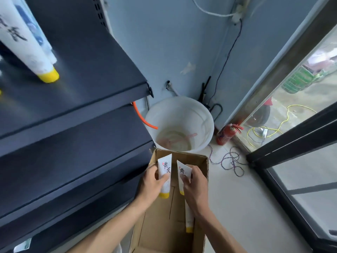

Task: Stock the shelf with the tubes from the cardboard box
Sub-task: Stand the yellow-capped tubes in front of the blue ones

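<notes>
Head view, looking down.

Surroundings: dark metal shelf unit (73,99) fills the left side, several tiers stepping down toward the floor. Top tier visible carries white tubes standing cap-down; nearest one is a white tube w/ yellow cap (32,52), blurred, w/ another behind it. Lower tiers: contents not seen. Shelf edge sits just beside the box's left wall.

Beyond the box, against the pale blue wall: white plastic bucket (206,123), touching or just beside the box's far edge. Inside it: pale liquid or residue at the bottom and a pink ladle (180,139). Orange hose (144,117) runs from behind the shelf into the bucket rim. Right of the bucket: red fire extinguisher (227,134) on the floor in the corner by the glass door frame (284,143). Tangle of thin wire (231,161) on the floor tiles, right of the box.

Container: open cardboard box (164,230) on the floor, centre-bottom. One tube lying inside (189,218) along the right wall, yellow cap toward the camera, partly hidden by the right forearm. Rest of the box bottom is bare cardboard.

Hands, both above the box's far half:
- left hand (151,185) grips left tube (165,176), fingers wrapped round the mid-body, cap down.
- right hand (196,187) grips right tube (183,174), crimped end up, cap mostly hidden.

The two tubes are near each other, not touching.
</notes>
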